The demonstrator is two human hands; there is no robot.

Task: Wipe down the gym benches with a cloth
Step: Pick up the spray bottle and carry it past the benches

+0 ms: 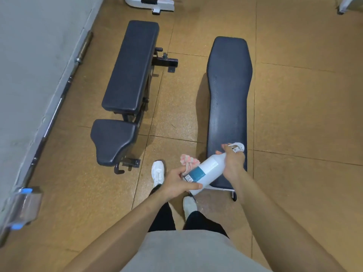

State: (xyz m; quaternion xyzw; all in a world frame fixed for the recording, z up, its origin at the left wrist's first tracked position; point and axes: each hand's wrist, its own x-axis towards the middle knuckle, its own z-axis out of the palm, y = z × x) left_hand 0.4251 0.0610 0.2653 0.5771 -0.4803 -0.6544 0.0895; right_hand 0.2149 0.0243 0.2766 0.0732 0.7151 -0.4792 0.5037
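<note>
Two dark padded gym benches stand on the floor: a flat bench (228, 91) straight ahead on the right and an adjustable bench (130, 69) with a separate seat pad (113, 140) on the left. Over the near end of the flat bench I hold a white spray bottle (206, 170) with a teal label, tilted, its nozzle pointing away. My right hand (233, 163) grips the bottle's neck by the trigger. My left hand (179, 183) supports the bottle's base and also pinches a pink-and-white cloth (189, 160), bunched behind the bottle.
A barbell (59, 103) lies along the grey wall on the left. A clear plastic box (23, 207) sits at the wall's foot. White machine frames (155, 3) stand at the far edge. My white shoes (158, 172) are between the benches on the brown tiled floor.
</note>
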